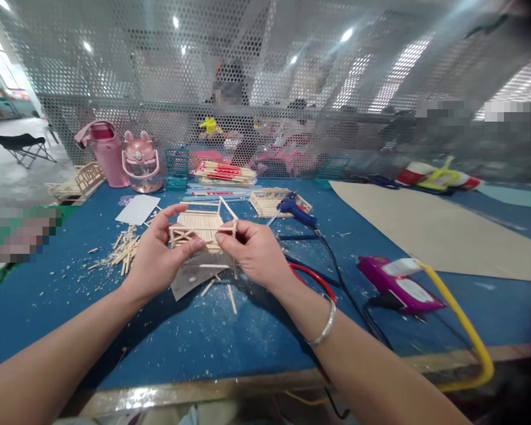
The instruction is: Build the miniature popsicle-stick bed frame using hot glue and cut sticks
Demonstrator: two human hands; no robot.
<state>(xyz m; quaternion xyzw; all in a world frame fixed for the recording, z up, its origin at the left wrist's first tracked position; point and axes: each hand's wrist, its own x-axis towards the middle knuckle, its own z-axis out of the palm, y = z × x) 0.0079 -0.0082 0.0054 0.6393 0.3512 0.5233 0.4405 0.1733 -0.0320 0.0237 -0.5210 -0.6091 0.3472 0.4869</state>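
While most of the background is taken up by a tall grey perforated metal screen, the close-up stuff is all laid out on a wide blue tabletop, with a big flat beige sheet spread across its right side. Both hands are kept busy near the middle: the left hand is pinched on the near left end, index finger raised, and the right hand is clamped by thumb and fingers around the near right corner. Between them, above the tabletop, a small open frame of pale wooden sticks with a slatted floor is held; whether its lower posts are touching down can't be told. It'd be judged very light, stiff along each stick, dry rather than slippery, but pretty fragile where the sticks are joined. It's probably best gripped at the corner posts or the floor's edge, with the thin rails left unsqueezed mid-span. Off to the left, short pale wooden offcuts are heaped, and one loose thin stick is left lying just in front.
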